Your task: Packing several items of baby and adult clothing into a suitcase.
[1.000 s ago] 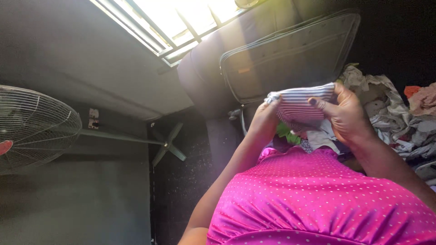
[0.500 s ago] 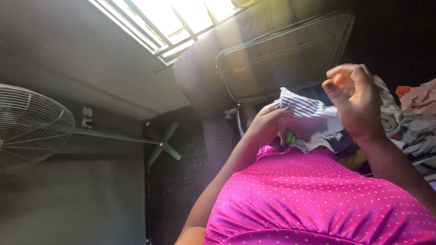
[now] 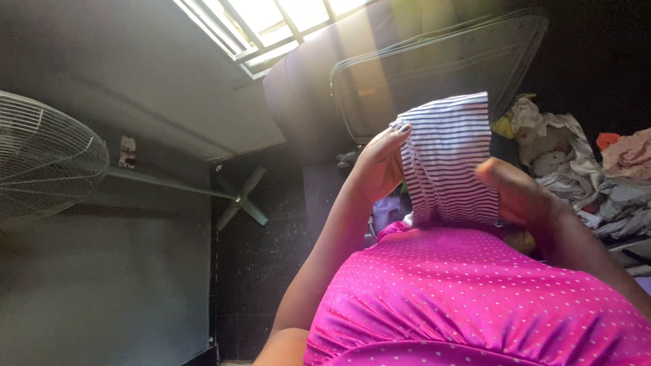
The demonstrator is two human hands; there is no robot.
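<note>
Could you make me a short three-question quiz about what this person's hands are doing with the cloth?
1. True or false: both hands hold the striped cloth.
2. Which stands nearest the left edge of the view? A) standing fan B) open suitcase C) pile of clothes
3. Fill in: the cloth is white with dark ____.

Key:
1. True: the left hand grips its upper edge, the right hand its lower side.
2. A
3. stripes

Harsh glare pours from the window (image 3: 271, 27) above me, washing haze across the middle; the corners stay dark, my right hand (image 3: 519, 193) blurs.
</note>
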